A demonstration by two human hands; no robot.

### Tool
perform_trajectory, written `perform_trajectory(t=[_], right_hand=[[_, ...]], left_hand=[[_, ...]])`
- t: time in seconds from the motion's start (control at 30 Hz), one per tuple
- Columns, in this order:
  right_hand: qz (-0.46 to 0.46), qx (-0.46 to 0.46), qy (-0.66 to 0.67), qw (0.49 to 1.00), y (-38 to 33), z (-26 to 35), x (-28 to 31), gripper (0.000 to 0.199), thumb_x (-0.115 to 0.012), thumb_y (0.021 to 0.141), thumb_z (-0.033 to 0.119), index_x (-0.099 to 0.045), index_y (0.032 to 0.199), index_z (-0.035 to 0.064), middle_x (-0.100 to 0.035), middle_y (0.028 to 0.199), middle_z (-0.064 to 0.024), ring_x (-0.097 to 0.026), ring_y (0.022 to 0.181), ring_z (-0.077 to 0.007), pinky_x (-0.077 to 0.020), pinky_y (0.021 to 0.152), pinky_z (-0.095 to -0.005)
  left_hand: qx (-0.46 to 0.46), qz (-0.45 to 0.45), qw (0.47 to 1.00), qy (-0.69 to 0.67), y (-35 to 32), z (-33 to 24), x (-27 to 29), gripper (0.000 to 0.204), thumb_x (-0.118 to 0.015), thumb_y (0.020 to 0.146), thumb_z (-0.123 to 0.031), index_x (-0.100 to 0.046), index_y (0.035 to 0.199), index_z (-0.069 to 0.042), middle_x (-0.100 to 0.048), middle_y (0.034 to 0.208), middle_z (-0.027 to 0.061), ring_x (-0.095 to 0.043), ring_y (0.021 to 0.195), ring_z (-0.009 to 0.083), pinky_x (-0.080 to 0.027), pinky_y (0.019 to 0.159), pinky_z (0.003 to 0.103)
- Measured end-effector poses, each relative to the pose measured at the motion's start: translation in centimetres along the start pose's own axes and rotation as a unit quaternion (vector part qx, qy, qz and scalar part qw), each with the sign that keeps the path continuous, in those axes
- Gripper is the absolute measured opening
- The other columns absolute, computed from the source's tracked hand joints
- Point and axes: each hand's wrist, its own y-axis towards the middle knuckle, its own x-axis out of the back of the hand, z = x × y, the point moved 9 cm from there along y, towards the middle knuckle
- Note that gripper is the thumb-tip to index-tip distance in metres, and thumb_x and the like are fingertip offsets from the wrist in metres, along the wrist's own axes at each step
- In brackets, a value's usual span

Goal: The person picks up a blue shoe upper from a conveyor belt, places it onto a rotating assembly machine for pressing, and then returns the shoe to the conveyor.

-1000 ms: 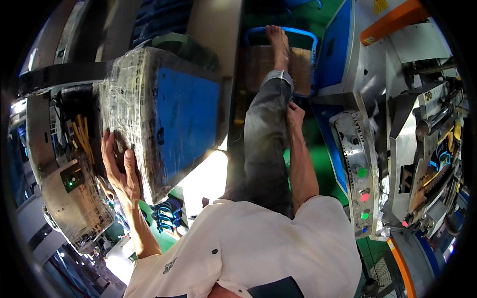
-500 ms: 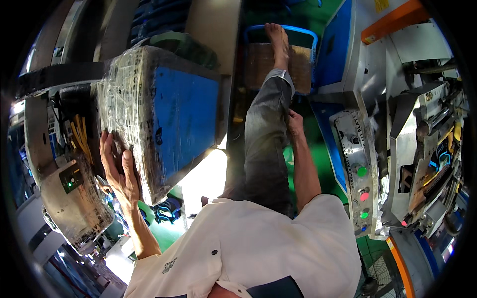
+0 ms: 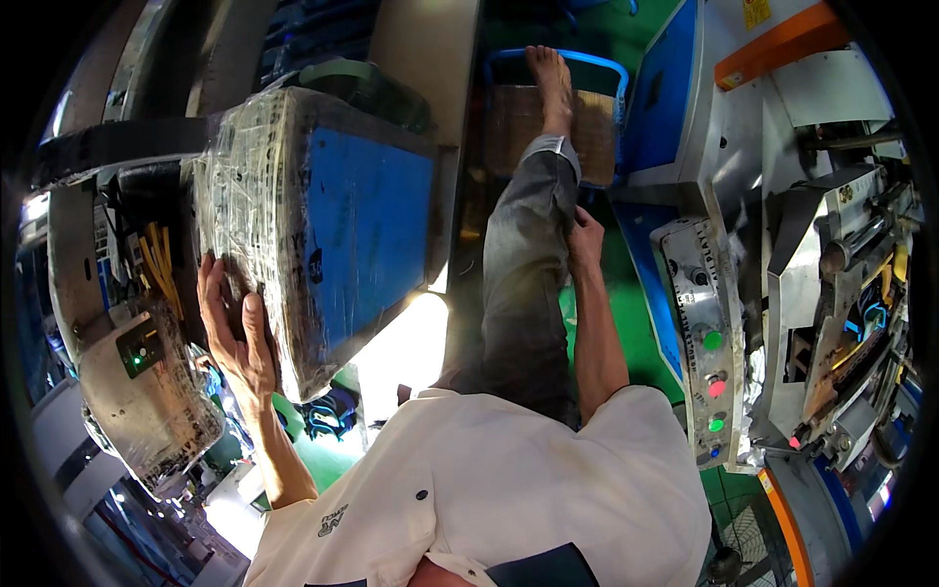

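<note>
My left hand (image 3: 235, 342) lies with fingers spread against the clear plastic wrap on the side of a blue-topped metal cabinet (image 3: 367, 215). It holds nothing. At the edge of my grey trouser leg (image 3: 523, 254), around the knee, my right hand (image 3: 585, 243) is closed with its fingers curled against the cloth; part of those fingers is hidden by the leg. My leg is stretched forward, and the bare foot (image 3: 551, 78) rests on a brown-seated stool (image 3: 597, 127) with a blue tubular frame.
To the right stands a metal machine with a control panel (image 3: 699, 323) carrying green and red buttons. An orange bar (image 3: 778, 44) juts out above it. At far left are a metal box with a small display (image 3: 142, 352) and yellow strips (image 3: 156, 264). The floor (image 3: 636, 303) is green.
My right hand has shifted slightly at the trouser leg, with a finger now raised higher along it. My left hand stays on the plastic wrap. The view has moved very little.
</note>
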Motion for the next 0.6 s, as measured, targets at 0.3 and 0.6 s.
perform_trajectory(t=[0.3, 0.6], right_hand=[[0.023, 0.026, -0.028, 0.999, 1.4, -2.2, -0.3, 0.031, -0.077, 0.080, 0.025, -0.072, 0.092, -0.0031, -0.067, 0.077, -0.0026, -0.057, 0.064, -0.0096, -0.0444, 0.057, -0.0258], [0.086, 0.018, -0.088, 0.992, -0.9, 0.1, -1.0, 0.024, -0.075, 0.082, 0.022, -0.072, 0.089, -0.0016, -0.067, 0.076, -0.0017, -0.056, 0.065, -0.0071, -0.0441, 0.058, -0.0250]], left_hand=[[0.009, 0.026, 1.000, -0.006, 0.2, -0.3, -0.3, 0.051, -0.053, 0.098, -0.032, -0.044, 0.138, -0.001, -0.036, 0.149, 0.0164, -0.034, 0.138, 0.0289, -0.027, 0.113, 0.042], [0.013, 0.006, 1.000, -0.009, -0.1, -0.1, -0.3, 0.054, -0.052, 0.097, -0.041, -0.046, 0.139, -0.008, -0.040, 0.147, 0.0136, -0.038, 0.136, 0.0303, -0.030, 0.111, 0.045]])
